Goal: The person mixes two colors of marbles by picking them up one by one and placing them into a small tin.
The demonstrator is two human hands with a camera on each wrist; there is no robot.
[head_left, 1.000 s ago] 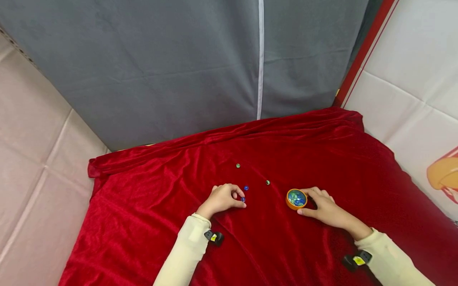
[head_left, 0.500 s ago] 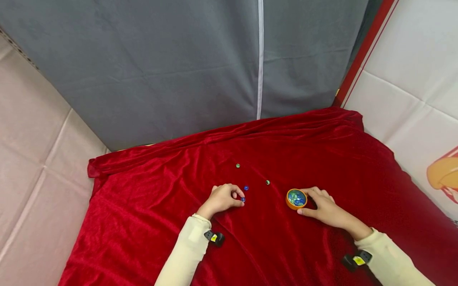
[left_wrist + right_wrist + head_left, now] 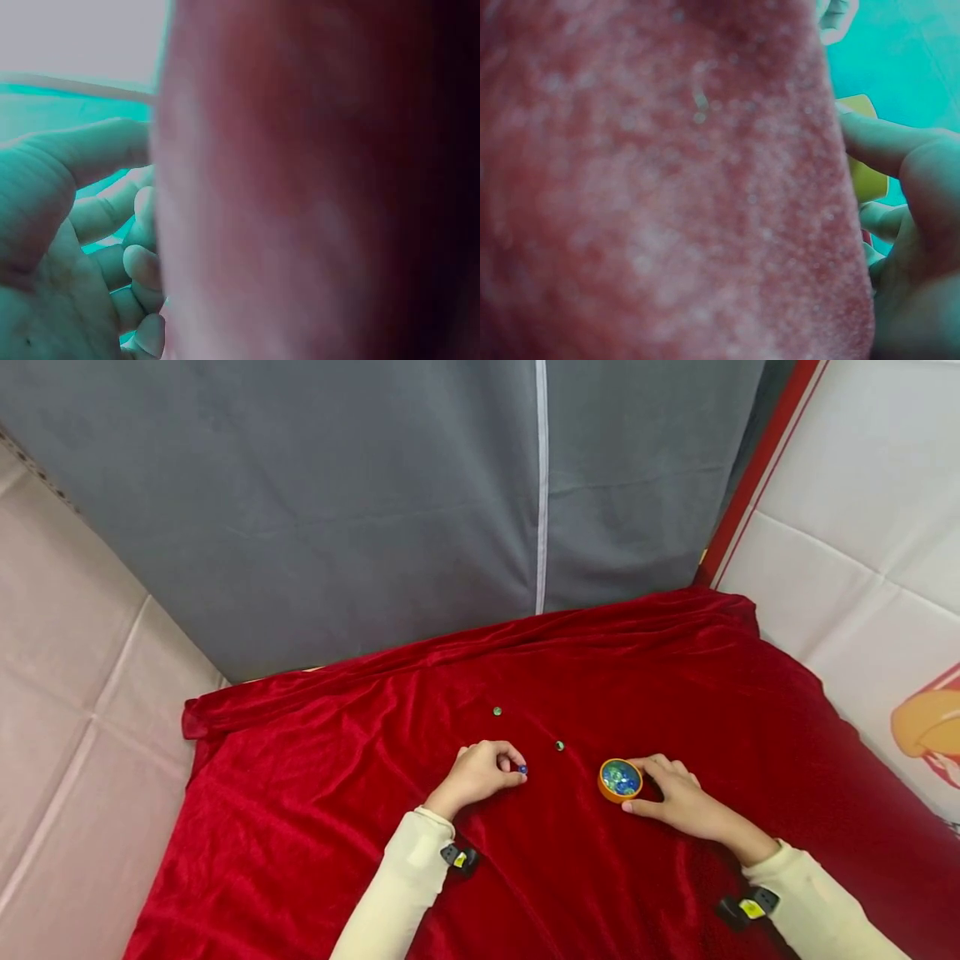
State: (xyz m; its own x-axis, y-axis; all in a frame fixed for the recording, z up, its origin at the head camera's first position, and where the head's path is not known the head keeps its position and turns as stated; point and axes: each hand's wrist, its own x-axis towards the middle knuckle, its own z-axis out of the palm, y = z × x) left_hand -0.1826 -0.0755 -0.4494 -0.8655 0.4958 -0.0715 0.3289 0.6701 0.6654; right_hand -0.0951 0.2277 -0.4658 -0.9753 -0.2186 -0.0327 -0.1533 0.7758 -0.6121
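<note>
A blue marble [image 3: 522, 769] sits between the thumb and index fingertips of my left hand [image 3: 480, 772], low over the red cloth. In the head view only this one blue marble shows outside the bowl. To the right, my right hand [image 3: 675, 797] holds a small round orange bowl [image 3: 603, 789] by its right side, thumb and fingers spread around it. Blue and green marbles [image 3: 622, 775] fill the bowl. The right wrist view shows the bowl's side [image 3: 870, 180] behind the thumb. A blurred reddish surface covers most of both wrist views and hides the left fingertips.
Two green marbles lie loose on the red velvet cloth [image 3: 300, 827]: a farther marble [image 3: 497, 711] and a nearer marble [image 3: 559, 746] between the hands. Creases run through the cloth. A grey curtain [image 3: 375, 510] stands behind, with pale panels [image 3: 847, 527] at both sides.
My left hand has moved slightly right and away from the body, pinching a blue marble. The second blue marble that lay beyond it no longer shows separately. The right hand and bowl stay in place.
</note>
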